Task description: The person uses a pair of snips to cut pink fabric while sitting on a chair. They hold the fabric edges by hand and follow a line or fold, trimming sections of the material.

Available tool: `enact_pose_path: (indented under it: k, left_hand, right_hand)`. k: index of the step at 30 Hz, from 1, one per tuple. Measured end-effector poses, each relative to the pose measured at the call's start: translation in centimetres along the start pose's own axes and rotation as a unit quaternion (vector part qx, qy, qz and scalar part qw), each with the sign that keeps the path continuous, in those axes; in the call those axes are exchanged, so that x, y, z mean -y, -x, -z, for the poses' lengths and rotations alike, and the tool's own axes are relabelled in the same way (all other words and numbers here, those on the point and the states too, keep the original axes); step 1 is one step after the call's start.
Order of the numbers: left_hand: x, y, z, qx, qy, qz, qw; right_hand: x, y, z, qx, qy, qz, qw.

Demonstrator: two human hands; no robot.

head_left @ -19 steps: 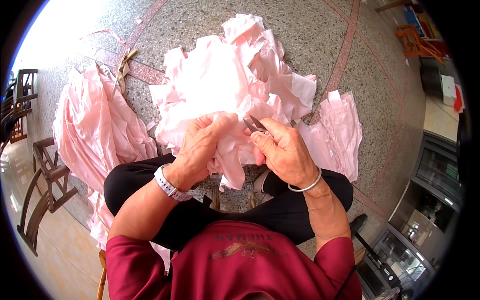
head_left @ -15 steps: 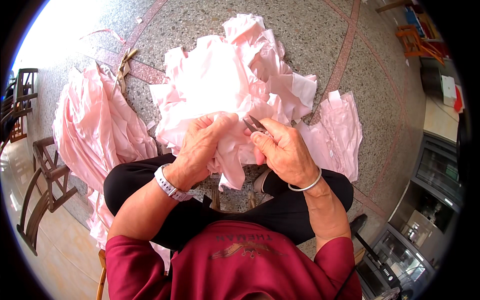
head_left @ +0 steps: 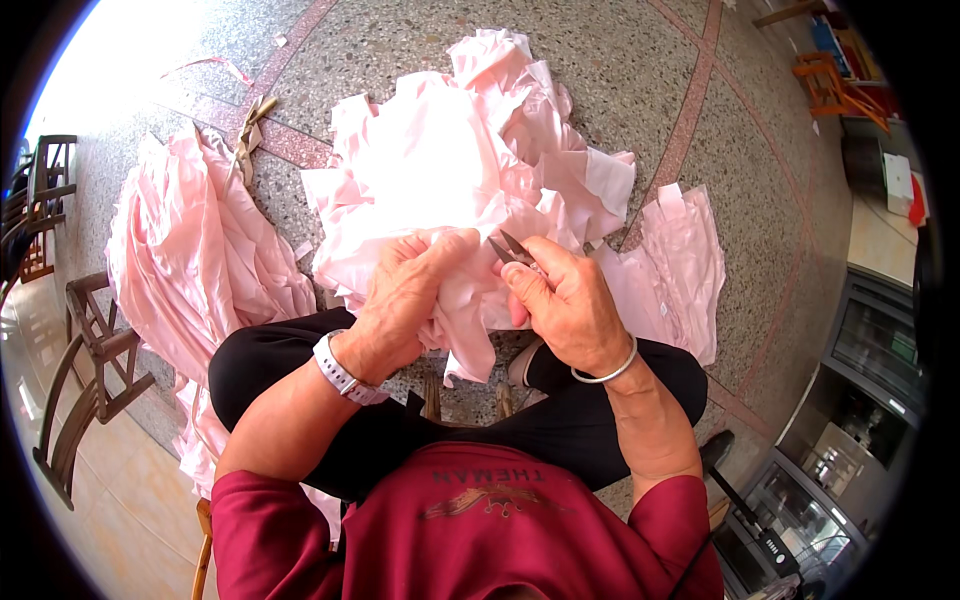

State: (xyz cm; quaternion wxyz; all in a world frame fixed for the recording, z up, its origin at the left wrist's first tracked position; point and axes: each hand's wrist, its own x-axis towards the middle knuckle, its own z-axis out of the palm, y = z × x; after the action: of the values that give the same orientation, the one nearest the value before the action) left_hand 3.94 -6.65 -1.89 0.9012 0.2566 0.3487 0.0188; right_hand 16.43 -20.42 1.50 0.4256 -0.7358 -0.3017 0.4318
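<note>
A large heap of pale pink fabric (head_left: 420,150) lies in front of my knees, its near edge reaching up to my hands. My left hand (head_left: 405,290) is closed, pinching the cloth between thumb and fingers. In my right hand (head_left: 570,300) is a small pair of dark-bladed thread snips (head_left: 508,248), gripped in the fist with the blades slightly parted and pointing up toward the left hand. The blade tips are close to the left thumb and over the cloth. The snips' handle is mostly hidden by my fingers.
A second pile of pink fabric (head_left: 190,230) rests at the left, with a tan tie (head_left: 248,130) beside it. Flatter pink pieces (head_left: 675,270) lie at the right. Wooden chairs (head_left: 100,350) stand far left; a glass-fronted cabinet (head_left: 870,335) is at the right.
Almost nothing differs. Both hands hold the same pose, and the snips stay at the same place near the left thumb.
</note>
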Motion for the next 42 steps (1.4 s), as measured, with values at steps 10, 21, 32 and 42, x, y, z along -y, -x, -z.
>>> enact_pose_path:
  k: [10,21,32,42]
  left_hand:
    - [-0.42,0.37,-0.35,-0.002,0.012,0.001,1.0]
    - [-0.42,0.52,-0.57,-0.01,0.024,0.004,1.0]
    - [-0.28,0.35,-0.15,-0.011,0.012,0.011,1.0]
    - [-0.09,0.3,0.01,-0.008,0.03,0.007,0.999]
  right_hand:
    - [0.05,-0.06,-0.29,-0.018,0.042,0.039,0.998]
    - [-0.22,-0.02,-0.34,-0.014,0.022,0.04,0.999]
    - [-0.23,0.0,-0.26,-0.007,0.01,0.025,1.0]
    - [0.12,0.07,-0.04,0.01,-0.015,-0.012,1.0]
